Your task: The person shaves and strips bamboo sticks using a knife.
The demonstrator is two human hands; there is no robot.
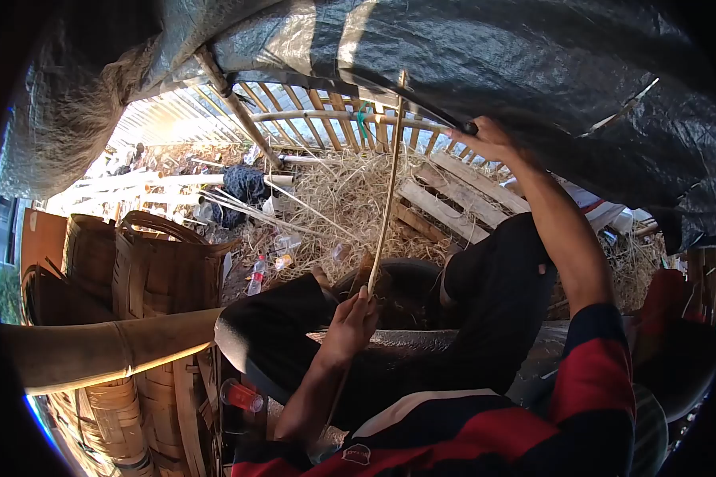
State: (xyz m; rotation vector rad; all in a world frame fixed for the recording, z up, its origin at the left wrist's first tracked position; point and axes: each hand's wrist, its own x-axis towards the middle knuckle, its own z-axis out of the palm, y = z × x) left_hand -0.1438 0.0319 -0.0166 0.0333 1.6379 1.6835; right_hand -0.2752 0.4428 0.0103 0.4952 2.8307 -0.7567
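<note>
My left hand (353, 324) is closed round the lower part of a long thin bamboo strip (391, 187), which stands nearly upright in front of me. Raised at the upper right, my right hand (489, 141) grips the dark handle of a knife (436, 110). The knife's long narrow blade points up and left, and crosses the strip near its top end. Whether blade and strip touch I cannot tell. The strip's lower end runs down past my left forearm.
Woven bamboo baskets (163, 270) and a thick bamboo pole (119, 350) are at the left. Dark plastic sheeting (533, 63) hangs overhead. Wooden slats (445, 208), shavings (334, 191) and a plastic bottle (257, 274) lie on the ground before a bamboo fence (318, 119).
</note>
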